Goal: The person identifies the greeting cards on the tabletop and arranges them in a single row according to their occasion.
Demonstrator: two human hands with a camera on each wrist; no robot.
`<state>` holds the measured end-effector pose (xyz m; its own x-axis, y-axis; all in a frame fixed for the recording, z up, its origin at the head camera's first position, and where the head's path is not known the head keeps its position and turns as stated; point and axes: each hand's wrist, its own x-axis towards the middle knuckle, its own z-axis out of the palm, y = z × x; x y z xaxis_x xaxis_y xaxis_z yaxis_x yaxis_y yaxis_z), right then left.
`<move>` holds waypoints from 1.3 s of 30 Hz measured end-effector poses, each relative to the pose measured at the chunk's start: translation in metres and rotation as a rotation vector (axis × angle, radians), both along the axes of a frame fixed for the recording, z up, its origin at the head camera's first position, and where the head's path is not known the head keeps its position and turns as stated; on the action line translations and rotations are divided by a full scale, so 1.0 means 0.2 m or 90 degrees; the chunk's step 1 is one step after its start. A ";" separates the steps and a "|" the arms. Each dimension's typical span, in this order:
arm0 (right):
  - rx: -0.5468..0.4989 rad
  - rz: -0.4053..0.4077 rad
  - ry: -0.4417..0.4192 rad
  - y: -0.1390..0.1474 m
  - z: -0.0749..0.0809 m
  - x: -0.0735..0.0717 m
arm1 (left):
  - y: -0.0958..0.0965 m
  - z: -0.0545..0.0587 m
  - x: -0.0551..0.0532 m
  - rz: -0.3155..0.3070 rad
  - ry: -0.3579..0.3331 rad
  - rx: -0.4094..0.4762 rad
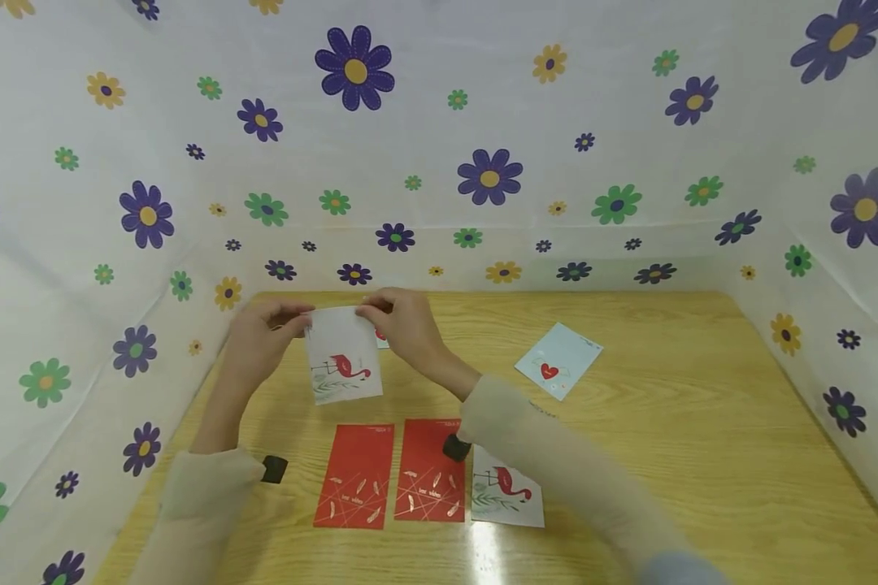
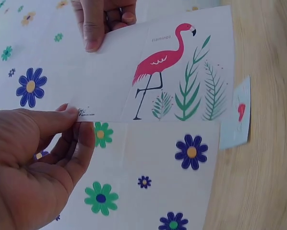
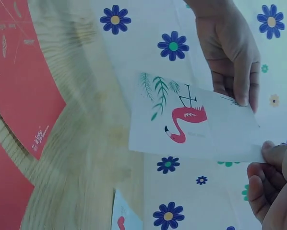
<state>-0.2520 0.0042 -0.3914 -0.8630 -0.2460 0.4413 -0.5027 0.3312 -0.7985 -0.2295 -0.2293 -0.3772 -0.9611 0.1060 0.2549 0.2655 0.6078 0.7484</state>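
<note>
A white flamingo card (image 1: pixel 345 353) is held up above the far left of the table, its picture facing me. My left hand (image 1: pixel 258 345) pinches its upper left corner between thumb and fingers. At the upper right corner, my right hand (image 1: pixel 410 331) pinches it the same way. In the left wrist view the card (image 2: pixel 182 67) shows a pink flamingo and green plants, with small print by the left thumb (image 2: pixel 62 117). Both hands also grip the card (image 3: pixel 182 120) in the right wrist view. Part of a heart card (image 1: pixel 382 337) peeks out behind it.
Two red cards (image 1: pixel 354 475) (image 1: pixel 430 471) lie side by side near the front of the wooden table. Beside them is another flamingo card (image 1: pixel 508 496), partly covered by the right sleeve (image 1: pixel 527 439). A pale blue heart card (image 1: pixel 559 361) lies farther back right. Flowered cloth (image 1: pixel 410 122) surrounds the table.
</note>
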 end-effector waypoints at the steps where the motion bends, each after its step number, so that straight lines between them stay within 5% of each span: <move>1: -0.004 0.004 -0.007 0.02 0.01 0.00 | 0.01 0.00 0.01 -0.004 -0.006 0.010; 11: -0.038 0.019 -0.147 0.21 0.07 0.07 | 0.14 0.02 0.06 -0.040 -0.110 0.130; 18: -0.044 0.032 -0.255 0.34 0.08 0.12 | 0.24 0.02 0.10 -0.061 -0.142 0.141; 26: -0.022 0.028 -0.294 0.50 0.07 0.18 | 0.35 0.01 0.13 -0.100 -0.184 0.132; 39: -0.001 0.004 -0.291 0.71 0.02 0.27 | 0.56 -0.05 0.17 -0.130 -0.190 0.155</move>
